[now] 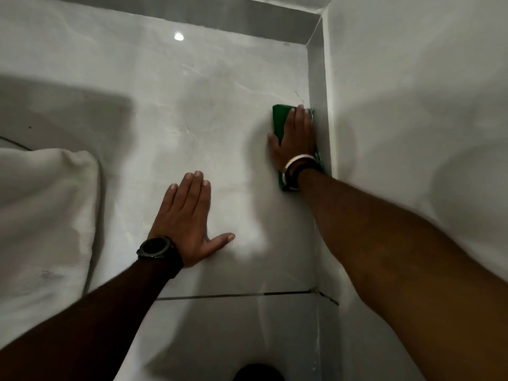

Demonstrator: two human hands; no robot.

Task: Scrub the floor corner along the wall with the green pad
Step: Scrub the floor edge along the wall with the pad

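From the head camera I see my right hand [295,138] laid palm-down on the green pad [279,119], fingers together and flat, pressing it onto the floor [220,105] rather than pinching it. The pad sits at the floor's right edge, touching the skirting [319,92] at the foot of the right wall [412,105], short of the far right corner where the two walls meet. Green shows past my fingertips and again behind the wrist, under a pale bangle [297,160]. My left hand [189,218] lies flat on the bare floor, well apart from the pad, fingers together, thumb out, gripping nothing; a dark watch [154,246] is on that wrist. A white cloth bundle [46,204] lies along the floor's left edge.
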